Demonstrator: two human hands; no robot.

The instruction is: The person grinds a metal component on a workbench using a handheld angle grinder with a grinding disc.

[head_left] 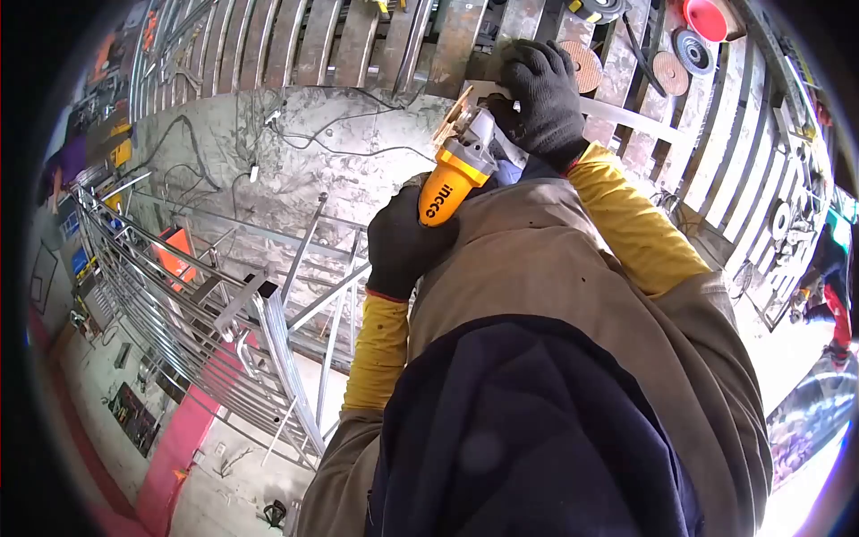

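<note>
My left hand (407, 240), in a dark glove, is closed around the body of a yellow and grey angle grinder (447, 186). A tan disc (455, 116) stands edge-on at the grinder's head, close to the bench. My right hand (540, 97), gloved too, curls over a pale flat metal bar (631, 119) that lies across the slatted metal bench (456, 49). The bar shows on both sides of this hand, and the hand hides its middle. The grinder's head is just left of my right thumb.
Brown grinding discs (583, 67), a grey flap disc (694, 52) and a red cup-like container (706, 18) sit on the bench. Below left, a welded tube frame (215, 331) stands over the floor, where cables (331, 145) run. Another person (837, 286) is at the far right.
</note>
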